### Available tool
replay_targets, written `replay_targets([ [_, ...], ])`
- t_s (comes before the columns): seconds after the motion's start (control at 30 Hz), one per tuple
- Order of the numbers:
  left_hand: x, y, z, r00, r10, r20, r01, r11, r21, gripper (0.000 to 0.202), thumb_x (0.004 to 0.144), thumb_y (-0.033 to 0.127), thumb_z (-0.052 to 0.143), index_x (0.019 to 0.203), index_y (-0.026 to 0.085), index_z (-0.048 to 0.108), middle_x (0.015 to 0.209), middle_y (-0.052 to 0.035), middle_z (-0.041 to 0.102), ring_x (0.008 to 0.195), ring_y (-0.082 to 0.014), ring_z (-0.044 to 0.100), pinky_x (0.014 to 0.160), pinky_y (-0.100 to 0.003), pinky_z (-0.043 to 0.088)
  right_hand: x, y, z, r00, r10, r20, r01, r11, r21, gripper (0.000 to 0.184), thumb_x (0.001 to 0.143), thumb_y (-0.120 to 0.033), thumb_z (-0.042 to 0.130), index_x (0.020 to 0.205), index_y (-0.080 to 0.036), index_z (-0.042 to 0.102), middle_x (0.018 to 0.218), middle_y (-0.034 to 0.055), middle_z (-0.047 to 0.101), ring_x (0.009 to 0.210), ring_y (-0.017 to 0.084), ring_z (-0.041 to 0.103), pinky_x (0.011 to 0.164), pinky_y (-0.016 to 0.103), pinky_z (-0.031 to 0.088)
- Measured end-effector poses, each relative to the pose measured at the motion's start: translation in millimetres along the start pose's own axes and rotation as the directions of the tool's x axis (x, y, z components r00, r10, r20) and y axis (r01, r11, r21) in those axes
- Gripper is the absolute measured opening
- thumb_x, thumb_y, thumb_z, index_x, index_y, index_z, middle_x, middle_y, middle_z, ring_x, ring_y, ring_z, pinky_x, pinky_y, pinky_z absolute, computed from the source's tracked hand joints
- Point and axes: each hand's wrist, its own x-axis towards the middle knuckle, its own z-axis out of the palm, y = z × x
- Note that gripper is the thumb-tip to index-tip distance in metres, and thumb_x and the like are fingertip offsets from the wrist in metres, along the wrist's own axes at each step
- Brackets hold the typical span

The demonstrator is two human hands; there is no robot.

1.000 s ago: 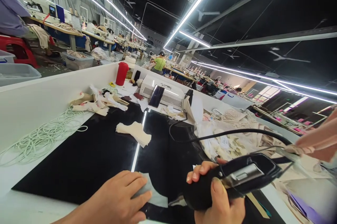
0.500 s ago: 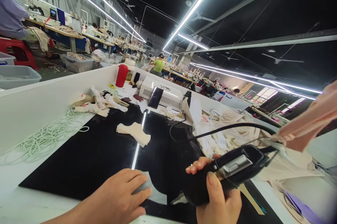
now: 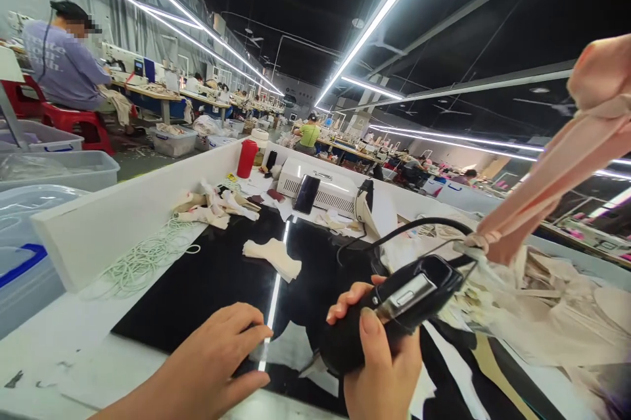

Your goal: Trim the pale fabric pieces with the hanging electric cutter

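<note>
My right hand [image 3: 379, 354] is wrapped round a black corded power tool [image 3: 394, 305] that looks like an electric fabric cutter. Its front end points down at the black mat [image 3: 197, 288], and the hand and tool body partly hide it. A pink fabric strip [image 3: 532, 190] is tied at the tool's cord end and runs up to the right. Just left of the tool, a thin pale grey piece [image 3: 293, 344] lies on the mat. Beside it, my left hand [image 3: 224, 354] is open, fingers apart and holding nothing. Farther back rests a stack of cream fabric pieces [image 3: 273, 257].
Pale green cord [image 3: 152, 252] lies tangled at the left, by fabric scraps [image 3: 217, 203]. A phone [image 3: 306, 194] leans on a white box [image 3: 320, 183] near a red thread cone [image 3: 247, 158]. Beige fabric [image 3: 552, 295] piles up at the right. A person [image 3: 69, 58] sits beyond the left wall.
My left hand has lifted off the pale grey piece and moved left, its fingers spreading. My right hand still grips the tool, slightly farther left in view. The view has turned left.
</note>
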Motion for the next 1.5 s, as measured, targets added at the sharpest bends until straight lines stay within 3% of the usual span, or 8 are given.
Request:
replay_targets([
  [0.13,-6,-6,-1.9,0.990,-0.124,0.064,0.127,0.990,-0.055,0.034,0.084,0.012,0.074,0.113,0.026,0.065,0.118,-0.0034,0.063,0.109,-0.0241,0.064,0.095,-0.042,0.056,-5,6,18,0.999,0.052,-0.010,-0.052,0.998,0.030,0.035,0.086,-0.041,0.075,0.113,-0.028,0.056,0.087,-0.0033,0.061,0.067,0.014,0.059,0.063,0.033,0.052],
  [0.27,-2,-4,0.1,0.984,-0.159,0.081,0.167,0.981,-0.098,0.025,0.084,0.009,0.071,0.103,0.024,0.065,0.114,-0.0024,0.063,0.106,-0.0226,0.063,0.093,-0.037,0.054,-7,9,30,0.998,0.061,0.012,-0.061,0.998,0.019,0.035,0.087,-0.041,0.074,0.114,-0.030,0.055,0.086,-0.0045,0.061,0.068,0.015,0.059,0.066,0.034,0.050],
  [0.53,-5,-8,8.5,0.996,-0.083,-0.019,0.081,0.991,-0.110,0.026,0.081,0.007,0.075,0.095,0.023,0.062,0.109,0.0000,0.064,0.102,-0.0207,0.063,0.089,-0.033,0.052,-5,22,34,0.999,0.015,0.034,-0.016,0.999,0.036,0.034,0.088,-0.038,0.073,0.115,-0.028,0.056,0.084,-0.0033,0.063,0.067,0.015,0.059,0.063,0.033,0.052],
  [0.77,-4,-8,4.1,0.997,0.011,-0.081,-0.015,0.998,-0.053,0.030,0.077,0.008,0.081,0.097,0.024,0.064,0.110,-0.0006,0.067,0.102,-0.0219,0.065,0.088,-0.033,0.055,-8,34,31,0.995,-0.016,0.099,0.010,0.998,0.063,0.030,0.092,-0.033,0.070,0.118,-0.029,0.056,0.087,-0.0024,0.064,0.067,0.015,0.062,0.062,0.032,0.056],
  [0.93,-6,-7,2.3,0.990,0.038,-0.139,-0.047,0.997,-0.060,0.024,0.077,0.011,0.082,0.086,0.024,0.063,0.106,0.0019,0.070,0.100,-0.0202,0.067,0.087,-0.030,0.055,-11,38,31,0.993,-0.034,0.111,0.028,0.998,0.056,0.030,0.093,-0.032,0.068,0.120,-0.030,0.056,0.087,-0.0021,0.064,0.067,0.015,0.063,0.063,0.033,0.057],
  [1.27,-9,-7,1.7,0.982,0.071,-0.175,-0.074,0.997,-0.013,0.026,0.076,0.012,0.083,0.087,0.024,0.063,0.105,0.0034,0.071,0.099,-0.0189,0.069,0.089,-0.029,0.055,-14,34,32,0.997,-0.012,0.076,0.010,0.999,0.031,0.031,0.092,-0.035,0.070,0.118,-0.029,0.055,0.085,-0.0031,0.064,0.067,0.014,0.062,0.064,0.033,0.055],
  [1.43,-12,-8,-1.3,0.982,0.080,-0.173,-0.077,0.997,0.025,0.038,0.074,0.012,0.084,0.102,0.025,0.063,0.110,0.0012,0.072,0.098,-0.0207,0.070,0.087,-0.031,0.057,-19,26,42,0.998,0.052,0.034,-0.055,0.995,0.079,0.034,0.089,-0.040,0.072,0.117,-0.030,0.055,0.086,-0.0044,0.063,0.067,0.013,0.061,0.066,0.031,0.053],
  [1.5,-15,-8,-4.9,0.979,0.098,-0.177,-0.091,0.995,0.048,0.033,0.078,0.012,0.079,0.104,0.025,0.064,0.109,0.0009,0.072,0.098,-0.0201,0.070,0.086,-0.030,0.057,-22,23,46,0.997,0.073,0.027,-0.075,0.992,0.099,0.035,0.088,-0.042,0.074,0.116,-0.029,0.056,0.085,-0.0046,0.063,0.067,0.013,0.060,0.066,0.031,0.052],
])
